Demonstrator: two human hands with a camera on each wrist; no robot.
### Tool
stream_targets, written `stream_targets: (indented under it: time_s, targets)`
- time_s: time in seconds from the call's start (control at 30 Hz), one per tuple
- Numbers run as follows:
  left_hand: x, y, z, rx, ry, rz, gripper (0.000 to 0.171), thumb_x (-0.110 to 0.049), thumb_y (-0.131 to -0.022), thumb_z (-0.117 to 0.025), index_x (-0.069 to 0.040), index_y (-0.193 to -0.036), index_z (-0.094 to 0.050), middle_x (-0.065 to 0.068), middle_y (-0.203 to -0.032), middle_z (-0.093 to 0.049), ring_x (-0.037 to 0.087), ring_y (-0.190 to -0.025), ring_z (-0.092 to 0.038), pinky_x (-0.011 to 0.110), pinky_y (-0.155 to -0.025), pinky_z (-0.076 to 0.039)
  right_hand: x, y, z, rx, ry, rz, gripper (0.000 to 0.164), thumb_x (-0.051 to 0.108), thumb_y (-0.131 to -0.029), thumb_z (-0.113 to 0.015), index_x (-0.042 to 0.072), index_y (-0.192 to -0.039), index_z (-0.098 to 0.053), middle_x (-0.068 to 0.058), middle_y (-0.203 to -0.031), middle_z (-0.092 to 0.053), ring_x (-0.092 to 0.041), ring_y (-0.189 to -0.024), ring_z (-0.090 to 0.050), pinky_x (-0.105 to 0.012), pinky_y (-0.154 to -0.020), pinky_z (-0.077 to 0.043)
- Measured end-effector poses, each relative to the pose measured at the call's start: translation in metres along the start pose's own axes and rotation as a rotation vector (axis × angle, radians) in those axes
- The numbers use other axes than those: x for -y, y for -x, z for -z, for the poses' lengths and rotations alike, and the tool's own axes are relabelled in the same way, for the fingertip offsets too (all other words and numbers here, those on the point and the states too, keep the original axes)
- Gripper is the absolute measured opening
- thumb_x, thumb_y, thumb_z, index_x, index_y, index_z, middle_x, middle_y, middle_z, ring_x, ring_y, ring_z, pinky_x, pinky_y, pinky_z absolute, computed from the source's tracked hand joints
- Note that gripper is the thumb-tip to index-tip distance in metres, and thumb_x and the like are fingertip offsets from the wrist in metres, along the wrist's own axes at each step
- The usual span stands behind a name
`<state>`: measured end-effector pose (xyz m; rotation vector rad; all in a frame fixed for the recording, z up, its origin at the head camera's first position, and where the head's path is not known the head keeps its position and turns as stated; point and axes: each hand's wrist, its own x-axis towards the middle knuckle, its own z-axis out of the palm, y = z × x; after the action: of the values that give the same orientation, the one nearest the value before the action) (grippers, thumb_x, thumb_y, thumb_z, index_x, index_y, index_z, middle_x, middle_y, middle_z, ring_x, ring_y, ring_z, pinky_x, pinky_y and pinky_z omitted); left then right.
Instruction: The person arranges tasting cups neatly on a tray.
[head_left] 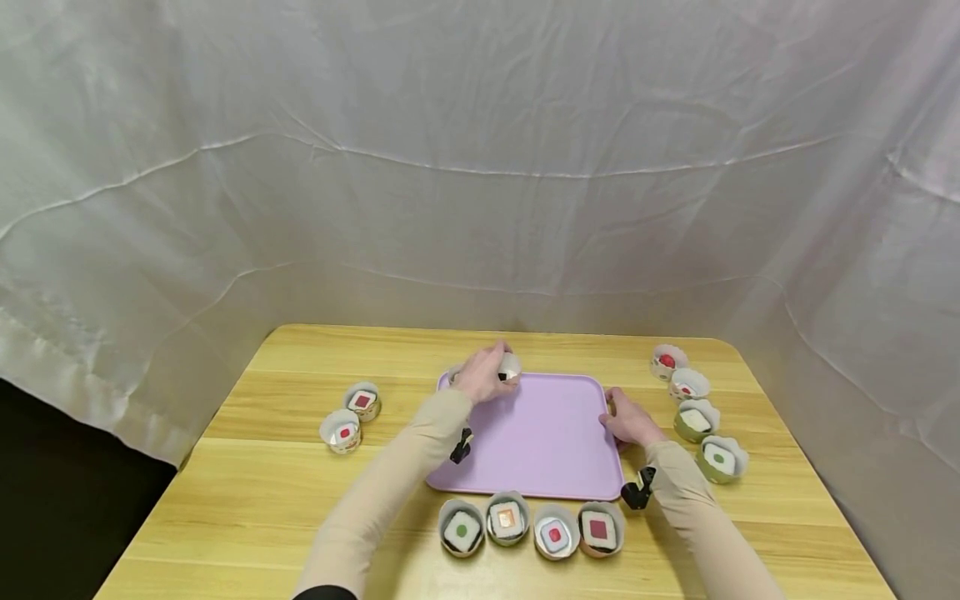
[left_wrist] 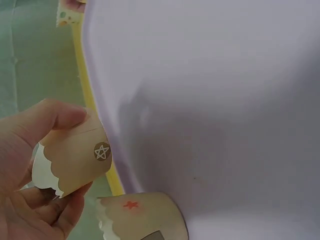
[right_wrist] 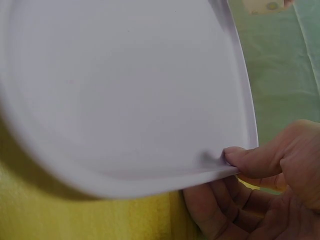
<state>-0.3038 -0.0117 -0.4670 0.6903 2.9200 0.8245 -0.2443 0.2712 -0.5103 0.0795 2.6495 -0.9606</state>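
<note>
My left hand (head_left: 483, 375) holds a paper baking cup (left_wrist: 77, 152) with a scalloped rim and a star print, over the far edge of a lilac tray (head_left: 551, 433). Beside it, a second paper cup (left_wrist: 145, 217) with a small red star sits on the tray at its far left corner, mostly behind the left hand in the head view. My right hand (head_left: 630, 419) grips the tray's right rim, thumb (right_wrist: 245, 159) on the inner side and fingers curled underneath. What lies inside the held cup is mostly hidden.
Several cups with square sushi-like pieces, one of them a green-dotted piece (head_left: 462, 531), line the tray's near edge. Two cups stand left, the nearer one (head_left: 342, 432) red-centred. Several more, including a green cup (head_left: 720, 460), run along the right. A grey curtain (head_left: 480, 208) hangs behind the wooden table (head_left: 262, 500).
</note>
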Motion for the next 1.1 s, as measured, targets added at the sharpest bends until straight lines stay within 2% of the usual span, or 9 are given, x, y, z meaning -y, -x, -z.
stream_targets:
  time_s: [0.37, 0.5, 0.83, 1.1]
  targets:
    - [0.003, 0.001, -0.014, -0.009, -0.151, -0.016, 0.055, -0.028, -0.087, -0.077, -0.005, -0.132, -0.055, 0.017, -0.124, -0.067, 0.033, -0.109, -0.066, 0.046, -0.106, -0.043, -0.001, 0.002, 0.0, -0.003, -0.004, 0.004, 0.041, 0.006, -0.1, -0.052, -0.006, -0.135, -0.034, -0.023, -0.092, -0.057, -0.021, -0.063, -0.064, -0.031, -0.051, -0.059]
    - [0.003, 0.004, -0.014, 0.013, -0.17, -0.004, 0.059, -0.03, -0.088, -0.077, -0.005, -0.136, -0.055, 0.019, -0.132, -0.064, 0.035, -0.115, -0.064, 0.047, -0.11, -0.039, -0.001, 0.002, 0.0, -0.005, 0.001, 0.007, 0.041, 0.007, -0.1, -0.052, -0.006, -0.135, -0.035, -0.022, -0.091, -0.057, -0.02, -0.062, -0.064, -0.03, -0.05, -0.059]
    - [0.003, 0.002, -0.017, 0.042, -0.198, 0.008, 0.058, -0.031, -0.091, -0.072, -0.006, -0.14, -0.054, 0.018, -0.134, -0.063, 0.034, -0.121, -0.062, 0.05, -0.115, -0.036, 0.0, 0.0, 0.001, 0.001, 0.007, -0.006, 0.042, 0.008, -0.101, -0.052, -0.005, -0.137, -0.034, -0.022, -0.094, -0.057, -0.021, -0.066, -0.064, -0.03, -0.052, -0.059]
    - [0.004, 0.002, -0.018, 0.041, -0.21, -0.003, 0.056, -0.032, -0.092, -0.072, -0.006, -0.139, -0.055, 0.017, -0.129, -0.065, 0.033, -0.117, -0.063, 0.049, -0.112, -0.038, 0.001, 0.0, 0.001, 0.006, 0.009, -0.013, 0.042, 0.009, -0.101, -0.052, -0.005, -0.137, -0.034, -0.02, -0.092, -0.056, -0.022, -0.066, -0.063, -0.029, -0.052, -0.058]
